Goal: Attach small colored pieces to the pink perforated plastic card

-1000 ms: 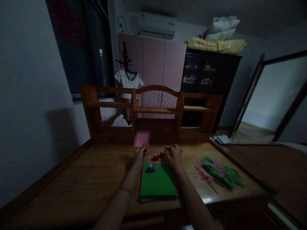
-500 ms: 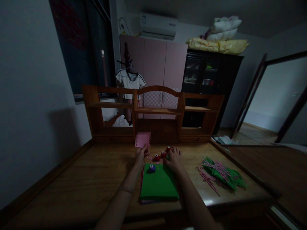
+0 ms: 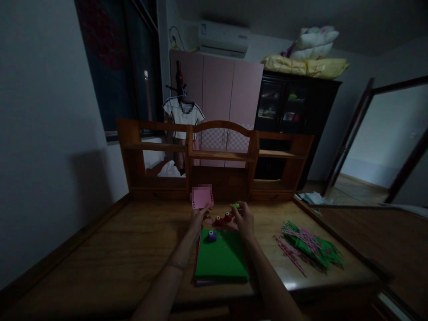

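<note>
Fingers [image 3: 199, 213] under upright pink card [image 3: 201, 198]

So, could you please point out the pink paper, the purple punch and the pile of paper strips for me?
pink paper [image 3: 201, 198], head view, middle of the sheet held up in the left hand.
purple punch [image 3: 211, 235], head view, its top.
pile of paper strips [image 3: 309, 244], head view, middle of the heap.
</note>
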`<state>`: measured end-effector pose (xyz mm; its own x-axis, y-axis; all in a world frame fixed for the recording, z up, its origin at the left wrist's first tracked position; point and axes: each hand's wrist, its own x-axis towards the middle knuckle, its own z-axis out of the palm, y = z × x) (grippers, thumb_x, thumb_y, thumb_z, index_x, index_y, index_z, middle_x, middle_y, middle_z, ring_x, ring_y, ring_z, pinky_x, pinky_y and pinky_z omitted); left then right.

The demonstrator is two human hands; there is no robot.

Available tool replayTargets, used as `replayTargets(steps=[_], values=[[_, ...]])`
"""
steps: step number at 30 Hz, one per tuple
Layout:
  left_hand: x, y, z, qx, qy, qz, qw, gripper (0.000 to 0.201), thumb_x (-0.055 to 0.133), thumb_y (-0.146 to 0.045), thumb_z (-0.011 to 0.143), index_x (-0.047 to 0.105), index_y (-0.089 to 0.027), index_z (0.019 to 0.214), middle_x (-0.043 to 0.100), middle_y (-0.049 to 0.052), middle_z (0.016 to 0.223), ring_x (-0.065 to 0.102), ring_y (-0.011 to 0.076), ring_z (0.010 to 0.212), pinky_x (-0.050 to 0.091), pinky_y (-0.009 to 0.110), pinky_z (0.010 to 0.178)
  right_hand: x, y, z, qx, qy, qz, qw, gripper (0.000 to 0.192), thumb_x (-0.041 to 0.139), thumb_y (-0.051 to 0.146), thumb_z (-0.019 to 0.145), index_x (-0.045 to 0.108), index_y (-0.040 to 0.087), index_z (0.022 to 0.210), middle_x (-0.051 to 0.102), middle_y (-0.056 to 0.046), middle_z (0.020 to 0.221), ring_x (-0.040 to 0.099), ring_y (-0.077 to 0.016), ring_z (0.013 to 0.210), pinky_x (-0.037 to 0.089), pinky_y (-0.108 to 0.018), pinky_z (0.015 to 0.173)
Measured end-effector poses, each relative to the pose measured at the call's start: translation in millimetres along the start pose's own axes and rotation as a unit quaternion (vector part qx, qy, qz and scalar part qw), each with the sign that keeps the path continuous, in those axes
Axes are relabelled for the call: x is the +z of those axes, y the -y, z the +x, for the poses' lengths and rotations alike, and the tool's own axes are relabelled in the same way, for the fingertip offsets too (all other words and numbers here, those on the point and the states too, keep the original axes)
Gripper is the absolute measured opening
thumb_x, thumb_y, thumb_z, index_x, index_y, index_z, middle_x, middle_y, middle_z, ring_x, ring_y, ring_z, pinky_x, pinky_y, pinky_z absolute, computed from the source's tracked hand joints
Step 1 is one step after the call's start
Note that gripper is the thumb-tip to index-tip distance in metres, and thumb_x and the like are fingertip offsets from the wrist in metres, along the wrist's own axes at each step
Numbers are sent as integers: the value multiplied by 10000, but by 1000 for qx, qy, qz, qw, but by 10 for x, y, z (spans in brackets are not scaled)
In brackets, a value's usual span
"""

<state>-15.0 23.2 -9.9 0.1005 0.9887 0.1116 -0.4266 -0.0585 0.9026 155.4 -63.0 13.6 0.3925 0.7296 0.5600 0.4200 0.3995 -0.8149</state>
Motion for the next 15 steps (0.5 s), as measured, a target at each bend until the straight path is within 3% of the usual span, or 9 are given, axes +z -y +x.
replayTargets(steps=[6,10,15], values=[[64,36,-51,-1,30,95,995,431,724,-487,577,651,-102,757,526,7,536,472,94,426,363,201,396,45,-10,32,57,66,168,982,400,665,445,728,568,191,1021,641,-62,925,632,-210,794,498,-292,654],[113,6,-121,51,31,170,984,407,676,-497,632,635,-101,715,562,32,556,489,107,450,366,208,430,30,-41,40,55,71,162,983,389,673,424,716,599,173,1004,647,-71,926,623,-210,822,503,-299,682],[184,-73,-232,133,61,244,959,343,628,-448,686,647,-106,674,607,52,590,534,135,555,372,211,515,32,-90,48,24,66,142,987,433,648,383,728,571,196,1111,639,-72,998,621,-218,876,515,-312,697]])
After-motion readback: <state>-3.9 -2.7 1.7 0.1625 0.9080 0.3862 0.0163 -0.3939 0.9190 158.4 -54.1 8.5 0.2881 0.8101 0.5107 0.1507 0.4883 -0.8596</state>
